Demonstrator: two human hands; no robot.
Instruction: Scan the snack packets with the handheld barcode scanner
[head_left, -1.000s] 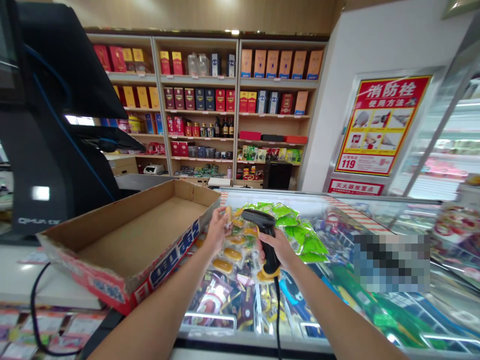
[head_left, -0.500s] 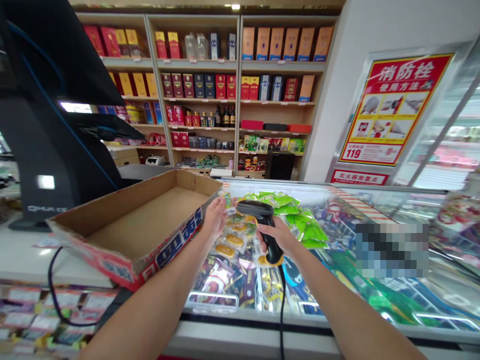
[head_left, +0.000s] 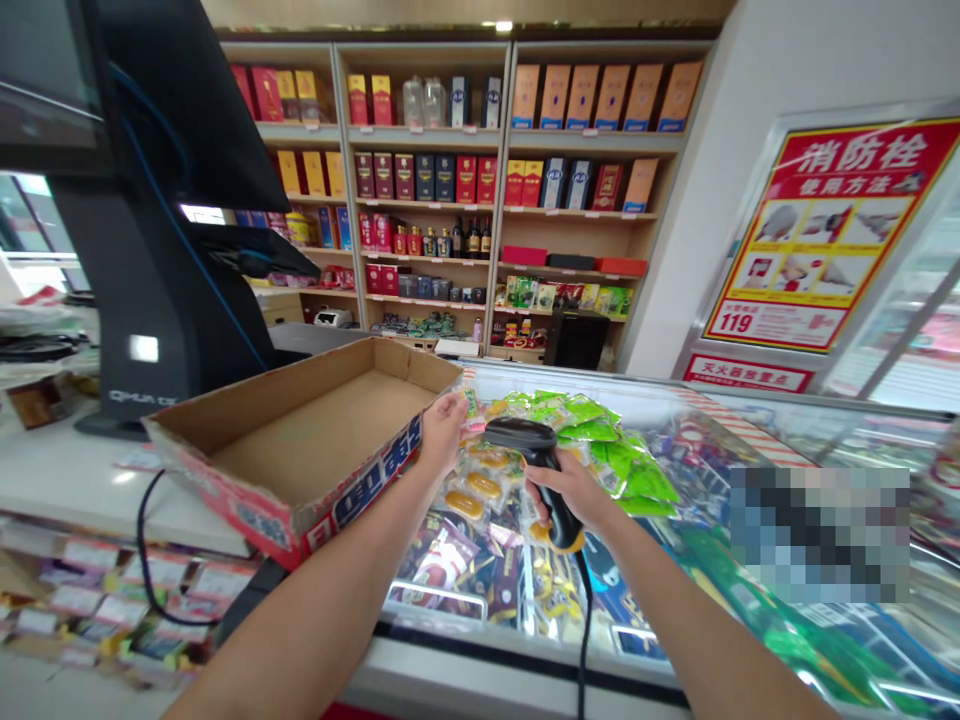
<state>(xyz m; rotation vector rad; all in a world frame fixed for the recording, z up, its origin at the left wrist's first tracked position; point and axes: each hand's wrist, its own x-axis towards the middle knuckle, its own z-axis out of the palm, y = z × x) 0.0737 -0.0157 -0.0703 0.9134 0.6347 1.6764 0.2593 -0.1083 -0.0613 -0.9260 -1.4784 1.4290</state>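
My left hand point(head_left: 444, 430) pinches a small clear packet point(head_left: 472, 404) with a green label, held up beside the cardboard tray. A pink-red patch shows at the packet's lower part; most of the packet is behind my fingers. In my right hand point(head_left: 571, 488) is a black handheld barcode scanner point(head_left: 522, 434), my fingers wrapped round its grip. Its head points left toward the packet, with a small gap between them. From the grip's base a black cable point(head_left: 583, 620) hangs down. Beneath both hands, yellow snacks in clear wrappers point(head_left: 480, 486) and green bags point(head_left: 622, 462) lie on the glass-topped freezer point(head_left: 499, 375).
An open cardboard tray point(head_left: 300, 430) stands left of my left arm, on the white counter point(head_left: 67, 480). Behind it rises a black checkout terminal point(head_left: 172, 280). Shelves of boxed bottles point(head_left: 420, 180) line the back wall. A red and yellow poster point(head_left: 832, 230) hangs on the right.
The view has turned slightly left, so everything sits further right. The packet in my left hand has tilted, and a pink-red patch now shows on it. Both grips are kept.
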